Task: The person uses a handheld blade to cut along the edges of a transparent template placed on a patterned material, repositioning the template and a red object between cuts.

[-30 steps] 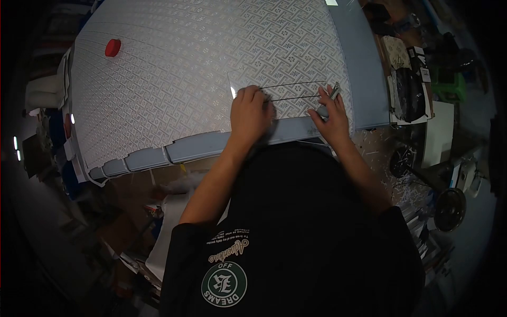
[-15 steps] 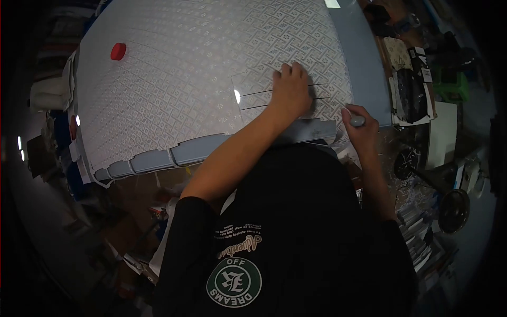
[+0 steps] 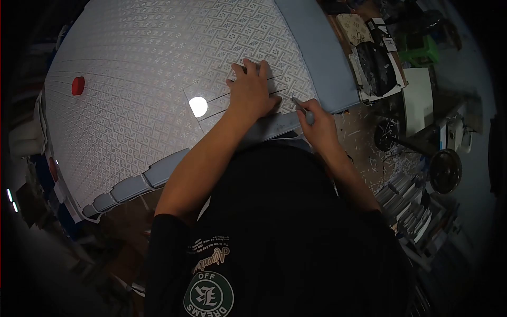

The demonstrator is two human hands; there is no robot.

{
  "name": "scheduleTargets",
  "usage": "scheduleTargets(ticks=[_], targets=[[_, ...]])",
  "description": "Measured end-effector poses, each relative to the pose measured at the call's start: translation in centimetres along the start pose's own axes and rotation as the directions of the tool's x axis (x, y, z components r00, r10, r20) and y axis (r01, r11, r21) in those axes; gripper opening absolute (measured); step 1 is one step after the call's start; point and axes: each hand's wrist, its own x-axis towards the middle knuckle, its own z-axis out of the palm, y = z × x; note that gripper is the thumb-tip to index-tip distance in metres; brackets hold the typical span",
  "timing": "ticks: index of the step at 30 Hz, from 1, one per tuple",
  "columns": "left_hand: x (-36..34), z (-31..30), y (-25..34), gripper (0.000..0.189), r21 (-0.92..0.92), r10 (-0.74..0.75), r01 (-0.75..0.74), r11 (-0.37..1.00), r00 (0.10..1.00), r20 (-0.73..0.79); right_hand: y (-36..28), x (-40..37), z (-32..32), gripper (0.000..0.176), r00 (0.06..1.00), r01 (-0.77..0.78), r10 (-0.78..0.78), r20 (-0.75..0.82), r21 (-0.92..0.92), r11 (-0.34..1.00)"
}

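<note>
A patterned white-and-grey sheet [image 3: 142,95] covers the worktable. On it lies a clear flat template [image 3: 216,105] with two long dark lines, a bright reflection near its left end. My left hand [image 3: 250,92] presses down on the template with its fingers spread. Close by on the right, my right hand [image 3: 320,124] is closed around a grey-handled craft knife [image 3: 309,117]. The knife's thin dark tip points up and left, close to the sheet just right of the template's lines; whether it touches cannot be made out.
A red round cap [image 3: 78,85] sits on the sheet at the left. The table's grey-blue surface [image 3: 317,58] shows along the right. Beyond are a cluttered shelf, a green plastic stool [image 3: 420,50], a round metal base [image 3: 445,170] and scattered paper strips [image 3: 377,169].
The camera view has shifted, so the table appears further left. My right hand has come in over the sheet with the knife tip beside the template. My left hand's fingers are spread wider.
</note>
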Motion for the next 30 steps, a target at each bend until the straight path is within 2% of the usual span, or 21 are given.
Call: scheduleTargets(ticks=[7, 14, 17, 20, 22, 23, 25, 30], targets=[[0.7, -0.7, 0.3, 0.102, 0.024, -0.019, 0.017, 1.000, 0.993, 0.118, -0.9, 0.5, -0.3, 0.018, 0.998, -0.045, 0.046, 0.037, -0.025, 0.999], [1.0, -0.9, 0.6, 0.102, 0.045, -0.035, 0.029, 0.999, 0.988, 0.147, -1.2, 0.8, -0.3, 0.017, 0.998, -0.042, 0.043, 0.035, -0.034, 0.999], [1.1, -0.8, 0.8, 0.103, 0.072, -0.051, 0.042, 0.997, 0.991, 0.124, -1.3, 1.0, -0.1, 0.017, 0.993, -0.088, 0.092, 0.069, -0.051, 0.995], [1.3, -0.9, 0.8, 0.103, 0.065, -0.051, 0.044, 0.997, 0.991, 0.122, -0.4, 0.5, 1.0, 0.017, 0.998, -0.060, 0.061, 0.007, -0.051, 0.997], [1.4, -1.0, 0.8, 0.104, 0.066, -0.039, 0.029, 0.997, 0.986, 0.162, 0.5, -0.2, 1.8, 0.015, 0.994, 0.015, -0.017, -0.104, -0.016, 1.000], [1.4, -1.0, 0.8, 0.104, 0.059, -0.043, 0.034, 0.998, 0.986, 0.163, 1.0, -0.3, 2.0, 0.015, 0.995, 0.017, -0.019, -0.096, -0.020, 1.000], [1.4, -1.0, 0.8, 0.104, 0.063, -0.037, 0.027, 0.998, 0.985, 0.167, 1.3, 0.3, 2.5, 0.014, 0.966, 0.157, -0.162, -0.200, -0.039, 0.987], [1.5, -1.0, 0.9, 0.104, 0.076, -0.034, 0.022, 0.997, 0.985, 0.168, 1.7, 7.4, 4.7, 0.017, 0.943, 0.201, -0.211, -0.257, -0.064, 0.977]])
